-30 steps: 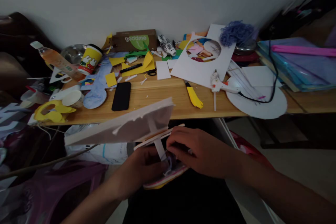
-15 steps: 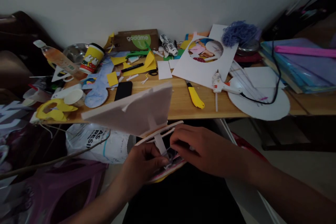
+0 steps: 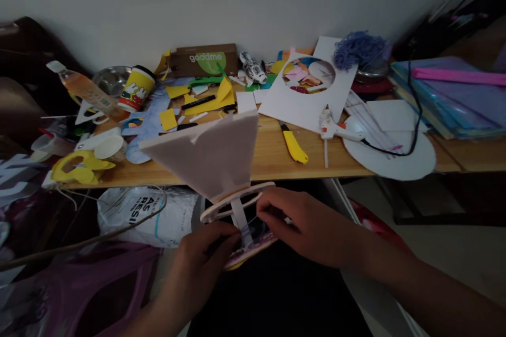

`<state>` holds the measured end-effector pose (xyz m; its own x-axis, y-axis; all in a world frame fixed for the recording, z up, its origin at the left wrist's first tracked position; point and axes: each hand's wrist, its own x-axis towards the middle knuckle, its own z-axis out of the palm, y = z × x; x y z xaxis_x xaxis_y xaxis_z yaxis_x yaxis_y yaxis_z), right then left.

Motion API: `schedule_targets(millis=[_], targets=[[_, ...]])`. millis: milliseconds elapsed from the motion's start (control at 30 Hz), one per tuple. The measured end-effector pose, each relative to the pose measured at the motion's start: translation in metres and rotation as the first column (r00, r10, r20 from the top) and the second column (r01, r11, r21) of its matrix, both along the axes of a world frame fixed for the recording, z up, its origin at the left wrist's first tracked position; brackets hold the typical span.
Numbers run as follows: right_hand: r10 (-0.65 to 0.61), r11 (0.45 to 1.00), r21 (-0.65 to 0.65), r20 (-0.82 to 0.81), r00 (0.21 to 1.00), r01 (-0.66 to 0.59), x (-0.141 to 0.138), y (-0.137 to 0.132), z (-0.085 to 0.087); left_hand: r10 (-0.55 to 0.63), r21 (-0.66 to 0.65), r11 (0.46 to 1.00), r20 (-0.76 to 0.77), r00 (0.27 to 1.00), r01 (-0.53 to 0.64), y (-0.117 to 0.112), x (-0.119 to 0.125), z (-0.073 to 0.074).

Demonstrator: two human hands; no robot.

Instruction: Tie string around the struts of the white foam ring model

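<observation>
Both hands work a paper craft model below the desk's front edge. Its white fan-shaped sheet [image 3: 209,155] stands tilted above a round white disc [image 3: 237,201], with a white strip [image 3: 240,218] running down to a lower coloured disc [image 3: 253,250]. My left hand [image 3: 203,255] is closed on the lower disc's left edge. My right hand [image 3: 304,226] pinches into the gap between the discs; what its fingertips hold is too small to see.
The wooden desk [image 3: 272,155] carries a yellow utility knife [image 3: 293,146], a white glue gun [image 3: 340,127] with a black cord, a white sheet with a round hole [image 3: 308,105], a yellow cup [image 3: 136,89], a bottle [image 3: 85,89], paper scraps. A plastic bag [image 3: 146,213] lies underneath.
The white fan sheet has swung up from nearly flat to upright and now hides the black phone. My left hand has slid along the lower disc; my right hand has stayed.
</observation>
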<state>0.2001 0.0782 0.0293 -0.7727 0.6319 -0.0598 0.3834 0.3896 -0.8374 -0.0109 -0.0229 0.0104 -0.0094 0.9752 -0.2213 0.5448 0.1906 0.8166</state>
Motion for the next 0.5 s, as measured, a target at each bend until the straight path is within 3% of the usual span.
schedule_targets(millis=[233,500], targets=[[-0.005,0.996,-0.085,-0.056,0.998,0.000,-0.006,-0.008,-0.004,-0.169,0.247,0.946,-0.176,0.970,0.210,-0.001,-0.009,0.002],[-0.014,0.998,-0.061,-0.013,1.000,0.013,-0.007,-0.014,0.000,-0.313,0.302,0.843,-0.398,0.862,0.445,0.000,-0.015,0.015]])
